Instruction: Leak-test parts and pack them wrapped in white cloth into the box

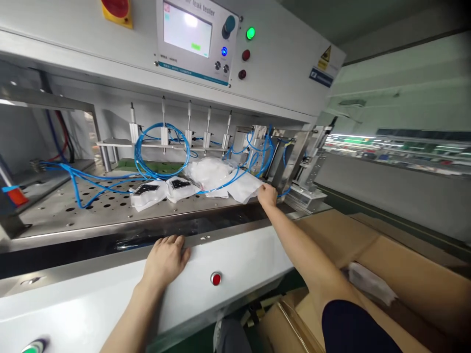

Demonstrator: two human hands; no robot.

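My right hand [267,195] is closed on the right-hand corner of a white plastic bag [243,186], which lies on the perforated metal bench top. Behind that bag is a crumpled heap of translucent white bags [211,171]. My left hand [167,257] rests palm down on the bench's front edge, thumb apart from the fingers, with nothing in it. Farther back, two white-wrapped packages with dark panels lie side by side: a left package [147,193] and a right package [180,187]. What the bags contain is hidden.
Coiled blue tubing [162,172] lies across the bench near a row of upright metal plungers [189,132]. The air leak tester's screen [187,30] is above. A red button [216,279] sits on the front panel. An open cardboard box [338,235] stands at the right.
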